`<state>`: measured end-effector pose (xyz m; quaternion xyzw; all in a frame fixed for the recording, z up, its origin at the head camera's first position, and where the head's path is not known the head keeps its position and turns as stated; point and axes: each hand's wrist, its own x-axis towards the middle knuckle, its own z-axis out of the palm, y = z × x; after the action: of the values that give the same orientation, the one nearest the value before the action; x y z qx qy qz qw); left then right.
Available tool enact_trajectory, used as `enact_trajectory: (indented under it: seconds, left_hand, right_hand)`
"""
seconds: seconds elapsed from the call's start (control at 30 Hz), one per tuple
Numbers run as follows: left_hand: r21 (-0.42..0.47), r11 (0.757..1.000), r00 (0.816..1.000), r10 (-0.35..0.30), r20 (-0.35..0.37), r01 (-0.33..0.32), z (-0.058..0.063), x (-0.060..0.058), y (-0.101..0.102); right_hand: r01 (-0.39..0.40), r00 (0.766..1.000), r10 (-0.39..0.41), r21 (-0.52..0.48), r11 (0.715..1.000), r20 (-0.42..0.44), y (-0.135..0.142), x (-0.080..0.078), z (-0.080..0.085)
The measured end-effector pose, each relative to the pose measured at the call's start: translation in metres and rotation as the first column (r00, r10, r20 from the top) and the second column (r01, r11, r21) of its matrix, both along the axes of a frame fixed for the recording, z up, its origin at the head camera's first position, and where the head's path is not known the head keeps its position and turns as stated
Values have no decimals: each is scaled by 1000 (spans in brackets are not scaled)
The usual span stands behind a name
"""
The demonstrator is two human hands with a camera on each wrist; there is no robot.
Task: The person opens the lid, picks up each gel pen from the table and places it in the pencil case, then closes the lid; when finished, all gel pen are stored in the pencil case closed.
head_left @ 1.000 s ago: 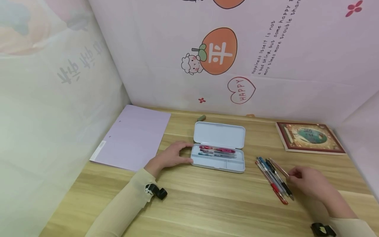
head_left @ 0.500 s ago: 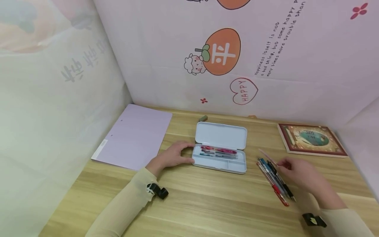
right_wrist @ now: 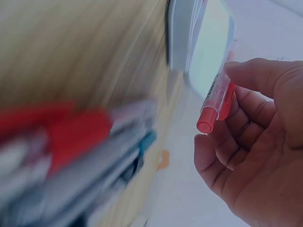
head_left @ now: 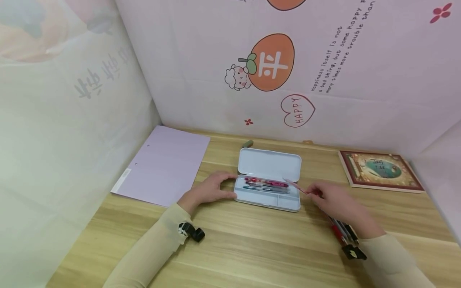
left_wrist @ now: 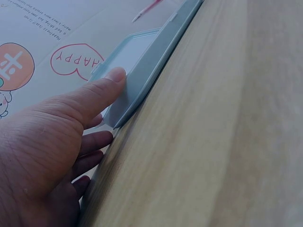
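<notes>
A pale blue pencil case [head_left: 256, 196] lies with its lid up on the table, several pens [head_left: 264, 183] in its long back compartment. My left hand [head_left: 210, 188] holds the left end of the case, thumb at the front corner and fingers at the hinge side. In the left wrist view the thumb [left_wrist: 106, 87] presses on the rim. A red pen [right_wrist: 218, 94] with clear barrel is pinched between thumb and fingers of my right hand [head_left: 336, 204], its far tip over the right end of the case. Several more pens [head_left: 340, 232] lie partly hidden beneath the right forearm.
A lilac folder [head_left: 167, 164] lies flat on the left. At the back right there is a book with an ornate cover [head_left: 381, 170]. A small green eraser-like block [head_left: 247, 143] sits behind the lid. Printed cloth walls [head_left: 201, 104] enclose the table.
My right hand has lifted the red pen off the pile and carried it leftward to the case, turning its tip toward the compartment. The left hand stays on the case.
</notes>
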<state>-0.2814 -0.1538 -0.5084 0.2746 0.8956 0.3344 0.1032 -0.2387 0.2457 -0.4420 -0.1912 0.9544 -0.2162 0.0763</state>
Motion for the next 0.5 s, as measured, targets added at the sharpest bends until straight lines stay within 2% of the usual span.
enact_trajectory:
  seconds: [0.2, 0.5]
  left_hand:
    - [-1, 1000, 1000, 2, -3, -2, -1, 0, -1]
    - [-8, 1000, 1000, 4, -17, -4, -5, -1, -1]
  right_hand:
    - [-56, 998, 56, 20, 998, 10, -27, -10, 0]
    - [-138, 988, 142, 83, 987, -54, -57, -20, -3]
